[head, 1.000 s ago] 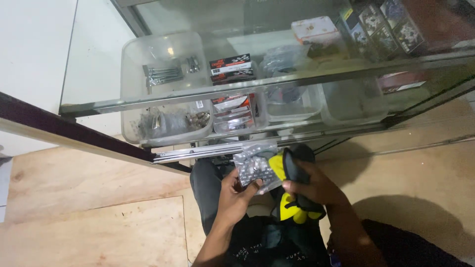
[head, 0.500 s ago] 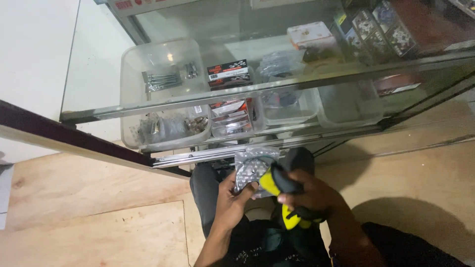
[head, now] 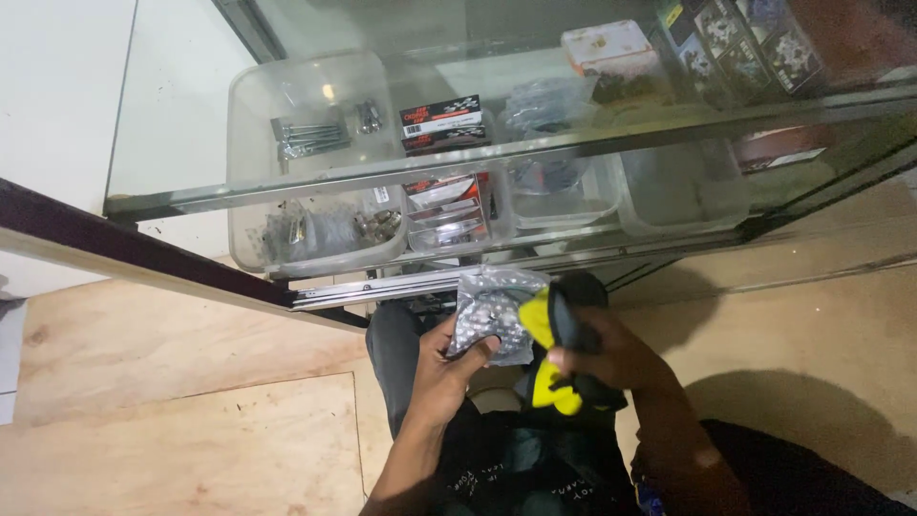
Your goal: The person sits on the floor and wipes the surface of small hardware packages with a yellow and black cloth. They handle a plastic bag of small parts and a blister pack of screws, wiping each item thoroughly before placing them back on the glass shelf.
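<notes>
Sorting hardware below the glass cabinet [head: 573,143]: left hand [head: 444,368] pinches bag of small metal parts [head: 492,325], right hand [head: 611,358] grips yellow-black tool [head: 554,349] (a driver, prob.). Next needs steady bag.

Glass shelf [head: 573,143]: clear tubs [head: 296,105], small boxes [head: 441,122].

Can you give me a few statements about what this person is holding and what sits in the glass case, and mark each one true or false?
1. The left hand holds a clear plastic bag of small silvery metal parts. True.
2. The right hand grips a red hammer. False: it grips a yellow and black tool.
3. Long metal bolts lie in a clear plastic tub behind the glass. True.
4. The floor is grey carpet. False: it is light plywood.
5. Both hands rest on the glass shelf. False: they are below it, in front of the case.
</notes>
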